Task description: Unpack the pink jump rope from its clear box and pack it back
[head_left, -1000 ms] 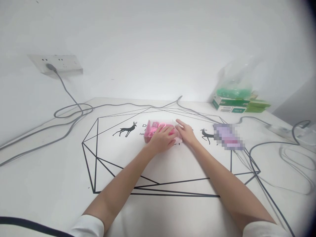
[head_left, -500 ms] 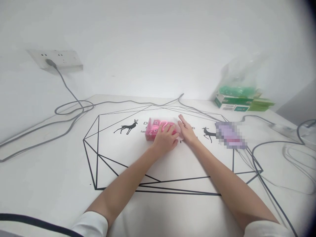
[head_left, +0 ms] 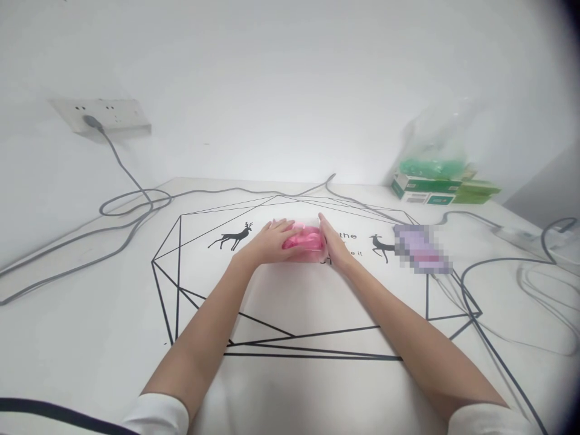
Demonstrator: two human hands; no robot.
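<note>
A small clear plastic box with bright pink contents [head_left: 310,240] rests on the white tabletop between my two hands; exactly what is inside I cannot make out. My left hand [head_left: 270,243] wraps around its left end, with fingers over the top and the thumb along the front. Against the right end lies my right hand [head_left: 334,244], its fingers stretched out and pointing away from me. The left part of the box is hidden under my left hand.
Printed deer and black lines mark the table mat [head_left: 317,302]. A blurred purple object [head_left: 419,248] lies to the right. Green-and-white boxes [head_left: 428,188] with a plastic bag stand at the back right. Grey cables [head_left: 136,223] run along both sides, one into the wall socket [head_left: 120,115].
My left hand has shifted left, from on top of the pink box to around its left end. My right hand has moved slightly left and now touches the right end.
</note>
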